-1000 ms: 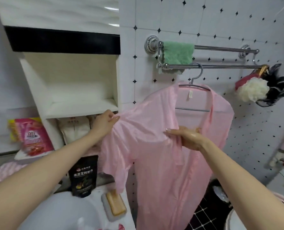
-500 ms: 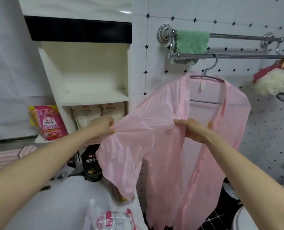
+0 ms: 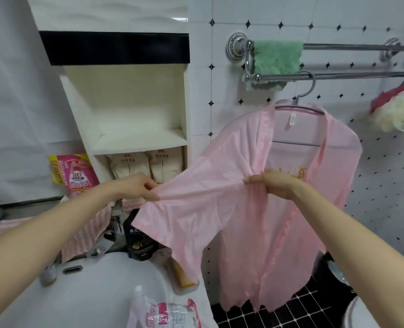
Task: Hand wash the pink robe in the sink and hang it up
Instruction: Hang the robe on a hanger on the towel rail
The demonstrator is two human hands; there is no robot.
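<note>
While stretching a sleeve of the pink robe [image 3: 255, 221] flat, pull level and gently, sparing the seam. Hangs on a hanger [image 3: 295, 142] hooked over the lower towel rail [image 3: 361, 75], past the sink's [image 3: 97, 287] right edge. Pinches the sleeve end with the left hand [image 3: 137, 187]; grips the front band with the right hand [image 3: 272, 184]. Smooth outward, then let go evenly.

left grip [image 3: 137, 187], right grip [image 3: 270, 183]: tight pinches
</note>
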